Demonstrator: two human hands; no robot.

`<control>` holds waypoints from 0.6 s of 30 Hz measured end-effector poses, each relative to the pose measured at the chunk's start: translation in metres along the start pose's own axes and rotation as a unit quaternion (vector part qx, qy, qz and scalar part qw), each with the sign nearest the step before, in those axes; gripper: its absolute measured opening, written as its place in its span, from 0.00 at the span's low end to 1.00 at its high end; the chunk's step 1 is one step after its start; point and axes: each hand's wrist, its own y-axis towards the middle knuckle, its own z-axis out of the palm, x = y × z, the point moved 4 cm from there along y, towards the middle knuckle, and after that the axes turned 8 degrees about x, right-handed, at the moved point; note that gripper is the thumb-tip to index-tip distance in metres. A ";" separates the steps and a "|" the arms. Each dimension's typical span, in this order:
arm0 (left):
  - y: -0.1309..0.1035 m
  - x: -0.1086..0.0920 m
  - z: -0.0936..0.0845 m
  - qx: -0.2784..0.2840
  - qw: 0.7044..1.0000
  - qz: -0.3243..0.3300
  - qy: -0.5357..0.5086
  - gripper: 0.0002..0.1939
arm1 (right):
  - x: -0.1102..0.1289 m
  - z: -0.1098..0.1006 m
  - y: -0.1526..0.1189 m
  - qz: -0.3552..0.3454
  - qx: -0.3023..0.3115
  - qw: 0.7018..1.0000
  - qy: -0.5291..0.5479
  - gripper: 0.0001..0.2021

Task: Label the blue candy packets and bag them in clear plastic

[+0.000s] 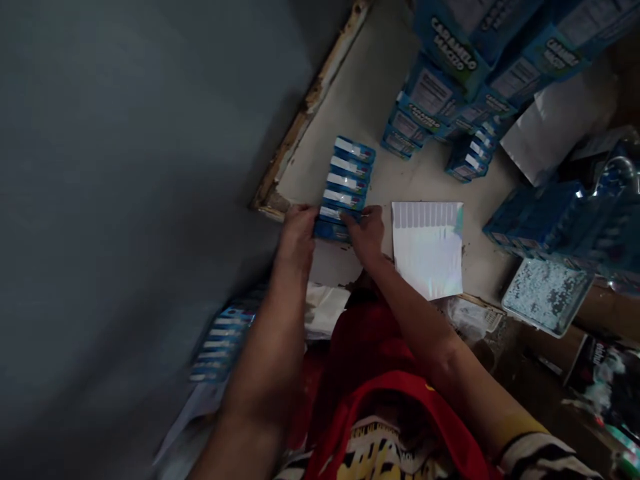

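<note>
A row of several small blue boxes (pixel 347 180), each with a white strip along its top edge, lies on the table between my hands. My left hand (pixel 299 230) has its fingers closed at the left end of the nearest blue box (pixel 332 231). At the right end of the same boxes is my right hand (pixel 367 233), its thumb lying over a white strip and its other fingers curled around the side. Just right of that hand is a shiny sheet of white strip labels (pixel 427 247), with a band of greyish strips along its top.
Stacked blue candy boxes (pixel 435 93) stand at the back right, with a smaller row of boxes (pixel 473 157) beside them. A tray (pixel 545 293) of pale blue bits sits at the right edge. More blue boxes (pixel 223 343) are low on the left, beside a grey wall (pixel 125 167).
</note>
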 end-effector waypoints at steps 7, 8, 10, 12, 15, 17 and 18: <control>-0.054 -0.053 -0.022 -0.228 0.926 0.159 0.254 0.13 | -0.016 -0.043 -0.024 -0.102 0.096 0.988 0.070 0.12; -0.070 -0.061 -0.006 -0.229 0.903 0.233 0.281 0.10 | -0.027 -0.061 -0.027 -0.099 0.085 0.988 0.084 0.13; -0.094 -0.067 0.052 -0.135 0.885 0.329 0.300 0.09 | -0.056 -0.103 -0.028 -0.074 0.025 0.994 0.079 0.15; -0.099 -0.061 0.135 0.025 0.873 0.356 0.331 0.10 | -0.091 -0.150 -0.023 -0.052 -0.065 0.996 0.030 0.15; -0.080 -0.043 0.258 0.196 0.847 0.321 0.376 0.14 | -0.138 -0.205 -0.007 -0.048 -0.154 0.984 -0.073 0.15; -0.057 -0.033 0.315 0.237 0.832 0.286 0.413 0.16 | -0.162 -0.224 0.005 -0.045 -0.147 0.979 -0.132 0.18; -0.046 -0.029 0.333 0.241 0.827 0.268 0.432 0.15 | -0.171 -0.228 0.010 -0.045 -0.129 0.978 -0.156 0.20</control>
